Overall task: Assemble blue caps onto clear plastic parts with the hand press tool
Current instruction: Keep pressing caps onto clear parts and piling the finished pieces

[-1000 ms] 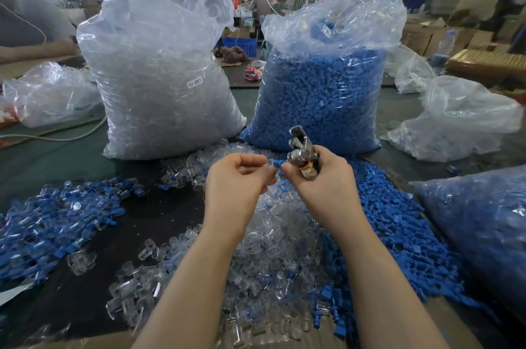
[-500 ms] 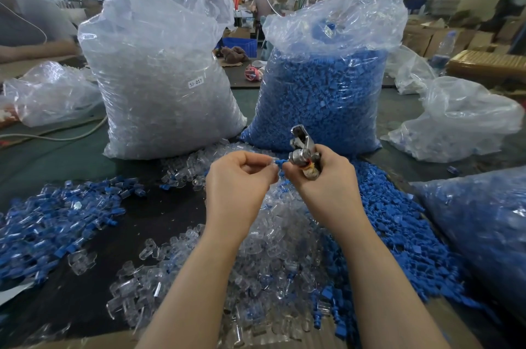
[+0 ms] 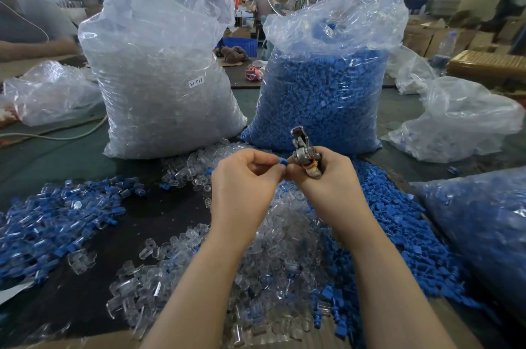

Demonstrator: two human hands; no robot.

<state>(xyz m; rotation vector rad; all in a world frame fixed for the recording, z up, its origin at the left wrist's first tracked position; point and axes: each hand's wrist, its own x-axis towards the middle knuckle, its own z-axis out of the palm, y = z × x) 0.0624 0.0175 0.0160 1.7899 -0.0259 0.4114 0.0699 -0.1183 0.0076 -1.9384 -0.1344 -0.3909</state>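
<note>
My right hand (image 3: 327,181) grips a small metal hand press tool (image 3: 303,152), whose jaw points up. My left hand (image 3: 244,183) pinches a small part with a blue cap (image 3: 282,161) at its fingertips, touching the right hand's fingers beside the tool. Both hands hover above a heap of loose clear plastic parts (image 3: 273,235). Loose blue caps (image 3: 398,229) are piled to the right of that heap. A pile of assembled clear-and-blue pieces (image 3: 57,220) lies at the left.
Two tall plastic bags stand behind the hands: one of clear parts (image 3: 159,78), one of blue caps (image 3: 327,87). More bags lie at the right (image 3: 455,121), lower right (image 3: 484,235) and far left (image 3: 48,92). Another person's arm (image 3: 34,47) rests at the far left.
The blue cap now shows between my left fingertips, next to the tool. Both hands have barely shifted.
</note>
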